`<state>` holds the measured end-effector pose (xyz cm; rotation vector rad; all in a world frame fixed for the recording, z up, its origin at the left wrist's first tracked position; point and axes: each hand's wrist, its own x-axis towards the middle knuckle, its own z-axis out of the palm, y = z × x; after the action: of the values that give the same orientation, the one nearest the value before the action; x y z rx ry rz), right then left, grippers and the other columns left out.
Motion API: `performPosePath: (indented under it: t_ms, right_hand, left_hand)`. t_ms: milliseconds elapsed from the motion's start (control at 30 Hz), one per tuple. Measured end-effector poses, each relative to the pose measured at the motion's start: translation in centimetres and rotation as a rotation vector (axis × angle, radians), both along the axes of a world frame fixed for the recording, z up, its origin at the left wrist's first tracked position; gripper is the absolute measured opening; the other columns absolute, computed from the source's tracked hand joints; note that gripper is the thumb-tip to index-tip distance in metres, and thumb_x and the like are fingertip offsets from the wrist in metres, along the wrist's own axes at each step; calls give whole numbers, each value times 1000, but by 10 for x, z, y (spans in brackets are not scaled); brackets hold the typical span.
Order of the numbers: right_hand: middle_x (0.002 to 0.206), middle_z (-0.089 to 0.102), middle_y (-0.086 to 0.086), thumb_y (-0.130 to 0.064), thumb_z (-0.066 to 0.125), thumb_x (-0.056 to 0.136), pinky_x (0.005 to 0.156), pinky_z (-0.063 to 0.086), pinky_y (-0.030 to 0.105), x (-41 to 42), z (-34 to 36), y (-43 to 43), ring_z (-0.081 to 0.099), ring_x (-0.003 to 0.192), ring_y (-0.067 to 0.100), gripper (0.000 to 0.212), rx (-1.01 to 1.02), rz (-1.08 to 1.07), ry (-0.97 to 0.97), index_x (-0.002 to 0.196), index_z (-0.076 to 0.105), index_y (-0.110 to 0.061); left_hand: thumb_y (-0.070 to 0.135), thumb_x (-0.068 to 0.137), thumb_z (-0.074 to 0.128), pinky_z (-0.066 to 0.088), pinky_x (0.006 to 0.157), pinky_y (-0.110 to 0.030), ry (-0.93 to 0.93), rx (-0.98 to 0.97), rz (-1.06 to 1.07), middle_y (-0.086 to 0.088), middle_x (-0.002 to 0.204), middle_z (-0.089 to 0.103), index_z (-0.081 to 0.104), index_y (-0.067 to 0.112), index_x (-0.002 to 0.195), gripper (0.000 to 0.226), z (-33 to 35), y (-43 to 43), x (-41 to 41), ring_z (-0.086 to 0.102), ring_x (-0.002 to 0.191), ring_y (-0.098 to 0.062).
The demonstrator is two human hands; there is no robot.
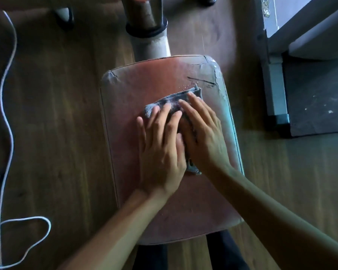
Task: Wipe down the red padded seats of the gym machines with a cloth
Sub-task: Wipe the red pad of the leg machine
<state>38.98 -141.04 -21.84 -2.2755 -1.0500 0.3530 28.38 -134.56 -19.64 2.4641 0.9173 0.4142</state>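
Head view, straight down onto red padded seat (125,137), mid-frame, faded and worn. Lying bunched on its middle, a little toward far right: grey cloth (171,103), touching the padding.

Pressed onto cloth from the near side: left hand (160,152), palm down, fingers straight and slightly spread, curled round nothing, fingertips on the cloth's left part. Just beside it, touching along the inner edge: right hand (203,137), likewise flat and unclenched, fingers laid straight over the cloth's right part, a scrap of cloth poking out from under the palm on the near side. Both forearms bare, reaching in from the near edge.

Cracked, peeling upholstery (203,80) at the seat's far right corner, just beyond the cloth. Small droplets (185,87) beside the cloth's far edge.

Beyond the seat's far edge: pale support post (148,45) with black collar. All around: wooden floor (57,123). Far left: white cable (7,94), snaking from far to near, looped at near left. Off to the right, apart from the seat: grey metal frame (273,84) and dark mat (316,98).
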Motion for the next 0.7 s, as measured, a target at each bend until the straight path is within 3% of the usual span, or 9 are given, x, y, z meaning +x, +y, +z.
performPosePath:
  t_ms: [100,200,300,433,533,700]
  right_hand:
    - [158,35,5,-37,36,103,120,23,50,12,-5,-14,26,149,22,49,-80,34,-38,146,47,-18]
    - [159,33,8,-40,31,104,122,19,47,0,-1,-9,25,149,25,51,-93,92,-147,146,48,-16]
    - [160,29,8,-50,38,101,123,17,44,-19,-3,8,23,150,25,60,-131,157,-146,151,40,-17]
    - [164,20,7,-46,39,100,124,6,42,-4,-9,43,12,153,25,62,-222,104,-173,156,28,-20]
    - [166,11,6,-38,33,96,124,0,42,5,-7,64,3,153,25,65,-259,53,-123,158,19,-24]
    - [165,18,5,-41,41,100,124,6,45,-30,-4,19,10,153,24,57,-265,74,-133,154,33,-23]
  left_hand:
    - [14,100,44,19,121,-54,8,39,20,-8,147,51,57,12,137,39,2,2,35,40,143,-26]
    - [13,99,42,23,119,-54,-63,21,188,-7,138,58,62,11,130,37,-4,26,41,49,135,-26]
    - [9,97,42,32,112,-58,-107,38,299,-12,134,60,64,6,126,36,-22,65,19,52,130,-30]
    - [8,100,40,25,121,-45,-33,49,164,-19,148,47,52,-1,140,43,-45,85,-12,35,143,-34]
    - [17,103,34,22,122,-50,53,69,115,-16,157,36,42,2,148,48,-52,83,-18,26,149,-34]
    - [25,106,27,27,118,-56,47,59,120,-16,157,36,42,2,148,50,-50,84,-16,26,149,-34]
